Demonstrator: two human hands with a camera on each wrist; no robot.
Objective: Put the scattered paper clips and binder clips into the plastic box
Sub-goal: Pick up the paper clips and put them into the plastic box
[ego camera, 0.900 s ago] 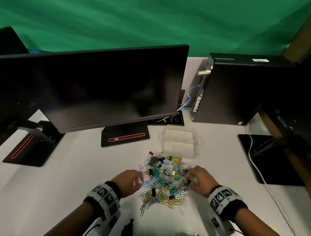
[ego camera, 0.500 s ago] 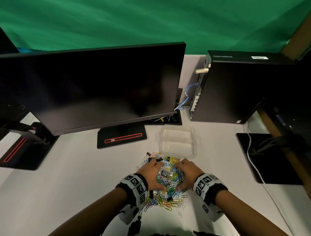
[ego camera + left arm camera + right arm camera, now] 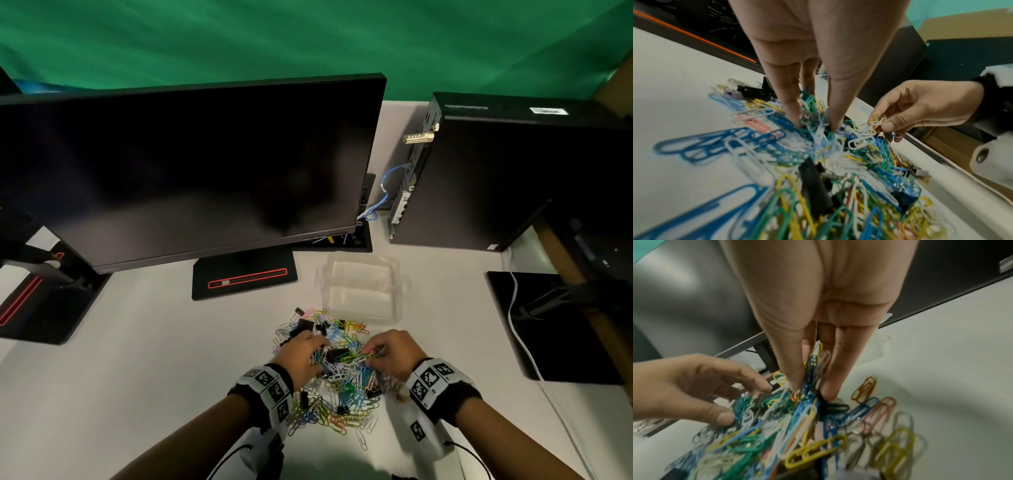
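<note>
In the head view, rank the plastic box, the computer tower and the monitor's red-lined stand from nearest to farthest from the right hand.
From the right hand:
1. Plastic box, just beyond the fingers, past the clip pile.
2. Monitor's red-lined stand, off to the left under the screen.
3. Computer tower, at the back right.

Paper clips (image 3: 337, 401): we note a dense, tangled heap of blue, green, yellow, white and pink clips, flat on the tabletop.
Binder clips (image 3: 306, 324): black, few, mixed through the heap, some at its far edge.
Plastic box (image 3: 397, 301): clear, open-topped, upright, just beyond the heap; we see nothing inside.
</note>
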